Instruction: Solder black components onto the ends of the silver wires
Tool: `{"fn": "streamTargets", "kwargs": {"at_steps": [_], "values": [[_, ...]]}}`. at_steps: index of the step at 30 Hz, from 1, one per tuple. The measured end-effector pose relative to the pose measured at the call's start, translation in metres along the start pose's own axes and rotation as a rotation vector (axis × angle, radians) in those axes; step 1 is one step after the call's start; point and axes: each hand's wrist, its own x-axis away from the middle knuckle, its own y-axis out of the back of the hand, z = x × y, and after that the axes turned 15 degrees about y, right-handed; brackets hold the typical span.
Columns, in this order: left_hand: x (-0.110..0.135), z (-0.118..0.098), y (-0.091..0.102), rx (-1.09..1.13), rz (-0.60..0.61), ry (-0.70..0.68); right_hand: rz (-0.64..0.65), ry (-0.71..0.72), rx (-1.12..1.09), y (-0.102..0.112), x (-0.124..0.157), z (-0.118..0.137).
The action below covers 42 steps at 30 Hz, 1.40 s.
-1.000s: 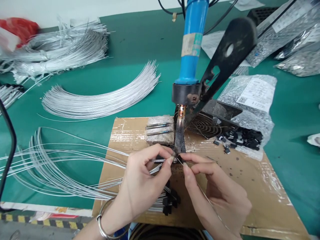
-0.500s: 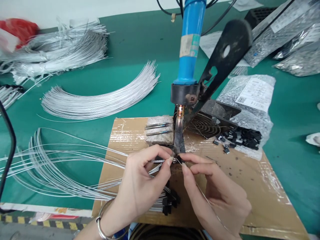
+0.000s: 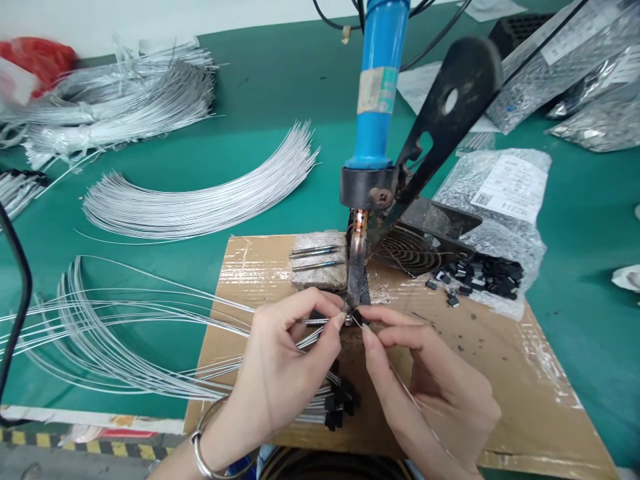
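Thin wire (image 3: 415, 404) pinched in right grip (image 3: 435, 380)

We see a thin, curved silvery strand (image 3: 414, 402) slanting up leftward, its tip near a roughly level whitish wire (image 3: 315, 321).

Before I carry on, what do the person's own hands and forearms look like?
The left hand and right hand are both gloveless. A slim, silver-coloured bangle circles the left wrist. No sleeve shows on the left forearm; the right forearm lies out of frame.
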Motion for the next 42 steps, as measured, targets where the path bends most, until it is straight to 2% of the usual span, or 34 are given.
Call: {"fn": "streamTargets", "kwargs": {"at_steps": [12,26,42], "values": [[-0.0035,-0.0005,-0.0008,0.008,0.003,0.013,0.019,0.018,0.028,0.0003,-0.0004,-0.0024],[-0.0060,0.0027,-0.0010,0.112,0.052,0.122,0.025,0.004,0.005,0.0005,-0.0003,-0.0023],[-0.0071,0.0012,-0.0016,0.146,0.034,0.108,0.028,0.001,0.000,0.0001,-0.0024,-0.0017]]}}
